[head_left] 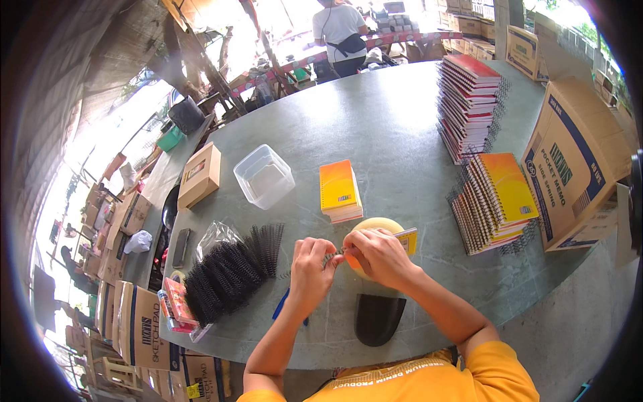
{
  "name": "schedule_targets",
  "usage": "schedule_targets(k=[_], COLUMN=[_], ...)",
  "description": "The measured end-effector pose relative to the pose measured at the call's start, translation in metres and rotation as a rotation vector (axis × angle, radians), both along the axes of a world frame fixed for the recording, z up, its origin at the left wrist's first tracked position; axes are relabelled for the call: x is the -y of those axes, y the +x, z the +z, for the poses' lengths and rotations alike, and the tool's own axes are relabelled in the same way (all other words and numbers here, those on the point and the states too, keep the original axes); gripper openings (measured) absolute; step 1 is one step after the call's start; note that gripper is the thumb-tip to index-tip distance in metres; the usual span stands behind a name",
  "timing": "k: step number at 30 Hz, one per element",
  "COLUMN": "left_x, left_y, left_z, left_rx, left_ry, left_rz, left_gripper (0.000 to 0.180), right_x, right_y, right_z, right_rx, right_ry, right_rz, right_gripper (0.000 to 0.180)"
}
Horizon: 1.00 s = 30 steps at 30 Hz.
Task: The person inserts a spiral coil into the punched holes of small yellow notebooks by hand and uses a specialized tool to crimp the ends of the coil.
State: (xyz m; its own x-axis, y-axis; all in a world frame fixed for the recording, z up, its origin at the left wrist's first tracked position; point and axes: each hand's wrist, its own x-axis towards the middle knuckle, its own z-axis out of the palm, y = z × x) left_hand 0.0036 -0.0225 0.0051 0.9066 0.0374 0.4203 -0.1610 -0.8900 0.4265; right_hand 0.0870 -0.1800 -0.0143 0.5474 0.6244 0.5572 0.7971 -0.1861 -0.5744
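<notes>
My left hand (312, 266) is closed in a pinch on a thin dark spiral binding coil (284, 275), whose tail trails out to its left. My right hand (382, 259) grips a small yellow-and-orange notebook (408, 240), mostly covered by the fingers. Both sets of fingertips nearly meet at the notebook's edge. Beneath the right hand lies a round pale-yellow object (376, 223). A dark rounded pad (380, 320) sits nearer to me. Left of my left forearm is a blue-handled tool (280, 305), partly hidden. Beyond my hands stands a stack of small notebooks (338, 185).
Black spiral coils (228, 278) are heaped at left, near a clear plastic tub (264, 176) and an open cardboard box (201, 175). Bound notebooks stand at right in a tall red stack (469, 107) and a yellow stack (495, 201), beside a large carton (569, 167). A person (340, 37) stands beyond the table.
</notes>
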Motion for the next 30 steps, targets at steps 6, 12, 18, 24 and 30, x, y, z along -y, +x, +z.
schedule_targets(k=[6, 12, 18, 24, 30], left_x=[0.049, 0.042, -0.001, 0.000, -0.009], left_y=[-0.035, -0.039, -0.006, -0.010, -0.011], left_z=[-0.058, -0.024, 0.013, 0.027, 0.021], left_rx=[-0.238, -0.252, 0.020, 0.102, 0.184], left_ry=[0.104, -0.354, -0.011, -0.077, -0.015], left_rz=[-0.080, -0.093, -0.088, 0.003, -0.049], left_gripper=[0.031, 0.031, 0.032, 0.038, 0.041], right_x=[0.017, 0.067, 0.045, 0.055, 0.055], right_y=[0.006, 0.035, 0.025, 0.027, 0.026], right_z=[-0.004, -0.026, -0.024, -0.052, -0.045], right_rx=[0.182, -0.809, -0.803, -0.745, -0.861], right_ry=[-0.054, 0.210, 0.509, 0.487, 0.346], right_rz=[-0.281, -0.035, 0.036, 0.057, 0.108], right_gripper=[0.020, 0.039, 0.062, 0.051, 0.025])
